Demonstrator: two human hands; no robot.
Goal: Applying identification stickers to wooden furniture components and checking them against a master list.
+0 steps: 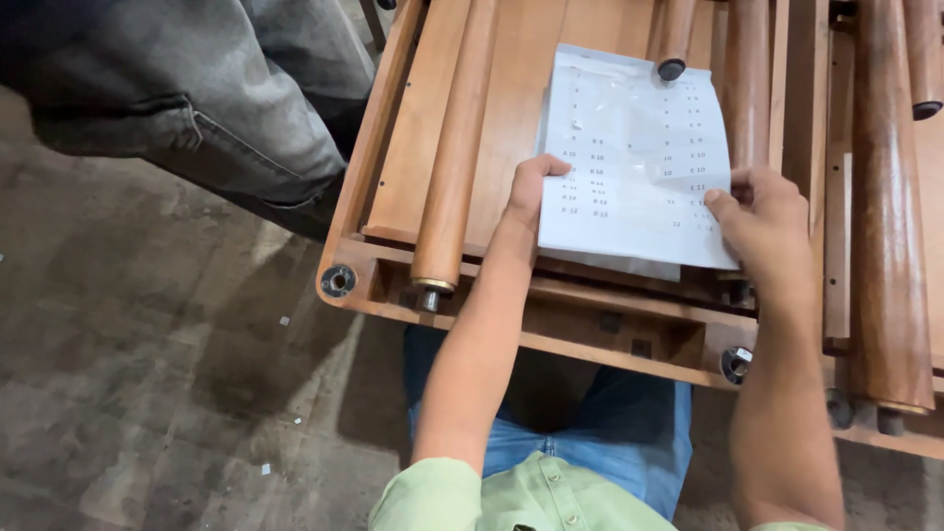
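Fingers of both the left hand [531,192] and right hand [762,211] pinch the white sheet [634,157] lying between them.

Between our left hand [531,192] and right hand [752,211] we hold a sheet of thin white paper [634,157], matt and faintly creased, and beneath both hands lies a wooden table top [511,108] of reddish-brown wood with a smooth, softly glossy varnish. Just left of our left hand a round wooden leg [454,147] carries the same satin sheen and ends in a dull metal bolt [430,298], while to the right of our right hand a darker turned leg [890,226] shines more brightly. Below our wrists we see dark metal corner fittings [338,280], our blue denim jeans [629,433] and matt green cloth shirt [511,497], and left of our left arm a rough, stained concrete floor [147,374].
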